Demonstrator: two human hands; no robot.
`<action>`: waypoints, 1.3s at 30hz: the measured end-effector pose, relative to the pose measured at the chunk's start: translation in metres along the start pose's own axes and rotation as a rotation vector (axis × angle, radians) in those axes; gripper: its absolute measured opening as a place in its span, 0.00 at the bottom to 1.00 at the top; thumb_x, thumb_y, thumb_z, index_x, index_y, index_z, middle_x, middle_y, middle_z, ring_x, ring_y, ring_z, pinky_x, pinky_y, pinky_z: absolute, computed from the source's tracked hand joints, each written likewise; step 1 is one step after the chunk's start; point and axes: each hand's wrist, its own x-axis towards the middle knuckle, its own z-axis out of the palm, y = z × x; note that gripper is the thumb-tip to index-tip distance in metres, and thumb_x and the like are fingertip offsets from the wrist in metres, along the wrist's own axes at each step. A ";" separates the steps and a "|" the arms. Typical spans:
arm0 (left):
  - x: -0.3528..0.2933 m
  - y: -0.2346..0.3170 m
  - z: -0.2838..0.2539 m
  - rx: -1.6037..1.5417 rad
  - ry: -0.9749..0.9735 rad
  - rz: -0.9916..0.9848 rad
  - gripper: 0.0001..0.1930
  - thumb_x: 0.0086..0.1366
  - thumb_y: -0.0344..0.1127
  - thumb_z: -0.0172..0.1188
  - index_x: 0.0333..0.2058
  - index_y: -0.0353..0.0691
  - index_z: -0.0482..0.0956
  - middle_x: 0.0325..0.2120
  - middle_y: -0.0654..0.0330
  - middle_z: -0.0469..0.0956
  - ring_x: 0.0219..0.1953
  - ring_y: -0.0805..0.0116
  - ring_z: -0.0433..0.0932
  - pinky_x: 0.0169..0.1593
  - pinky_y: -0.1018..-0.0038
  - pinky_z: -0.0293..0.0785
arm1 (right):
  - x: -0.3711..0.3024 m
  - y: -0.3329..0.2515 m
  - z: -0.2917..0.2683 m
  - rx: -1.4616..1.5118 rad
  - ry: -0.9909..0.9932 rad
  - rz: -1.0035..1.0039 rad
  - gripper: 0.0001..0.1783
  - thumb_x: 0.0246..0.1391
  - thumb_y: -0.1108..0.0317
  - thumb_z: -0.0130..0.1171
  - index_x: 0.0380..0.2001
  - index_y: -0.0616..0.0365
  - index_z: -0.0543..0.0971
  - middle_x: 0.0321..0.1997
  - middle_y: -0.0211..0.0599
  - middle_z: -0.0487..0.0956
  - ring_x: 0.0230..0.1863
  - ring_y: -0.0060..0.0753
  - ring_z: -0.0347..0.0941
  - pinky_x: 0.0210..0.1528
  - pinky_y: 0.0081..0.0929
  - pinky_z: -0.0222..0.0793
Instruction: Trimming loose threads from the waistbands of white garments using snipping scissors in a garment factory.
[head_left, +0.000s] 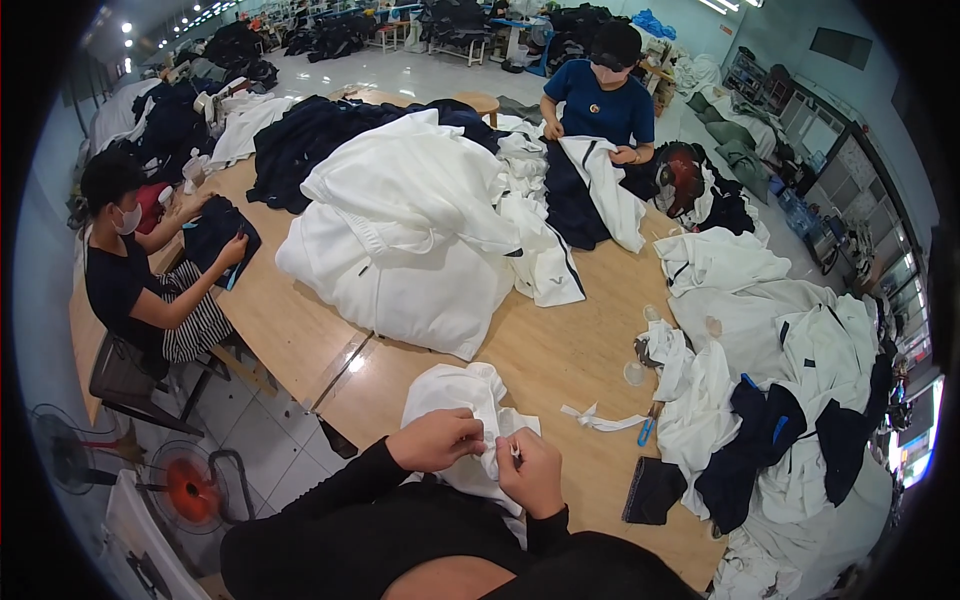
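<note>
The left hand [440,440] and right hand [531,470] are pinching a white garment [440,390] in nearly closed grips, the cloth lying between and beneath them (its far part is resting on the wooden table [575,345], beyond the left hand)

Pinching a white garment [452,388] with the left hand [440,440] and the right hand [533,474] close together at the near edge of the wooden tabletop [590,350], facing a big heap of white clothes [400,230], with a white strip [602,421] and a blue tool [646,431] off to the right.
</note>
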 end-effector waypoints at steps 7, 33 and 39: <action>0.003 0.005 0.014 -0.360 -0.242 -0.224 0.08 0.76 0.35 0.64 0.41 0.34 0.84 0.29 0.59 0.84 0.33 0.74 0.79 0.40 0.73 0.76 | -0.006 0.052 0.013 0.603 0.100 0.310 0.17 0.72 0.66 0.59 0.25 0.56 0.75 0.22 0.34 0.74 0.21 0.23 0.65 0.22 0.28 0.56; 0.028 0.004 0.029 -1.231 -0.080 -0.649 0.09 0.75 0.34 0.65 0.40 0.33 0.87 0.23 0.71 0.76 0.20 0.85 0.65 0.22 0.80 0.59 | -0.001 -0.032 -0.005 -0.354 -0.260 -0.361 0.07 0.58 0.69 0.65 0.28 0.55 0.76 0.26 0.42 0.79 0.27 0.49 0.78 0.27 0.44 0.71; 0.003 0.000 0.032 -1.141 -0.348 -0.493 0.09 0.75 0.35 0.66 0.43 0.35 0.88 0.21 0.71 0.77 0.20 0.82 0.69 0.23 0.81 0.59 | 0.034 -0.034 -0.033 -0.241 -0.207 -0.391 0.06 0.50 0.75 0.67 0.30 0.55 0.79 0.32 0.39 0.81 0.30 0.49 0.79 0.30 0.43 0.72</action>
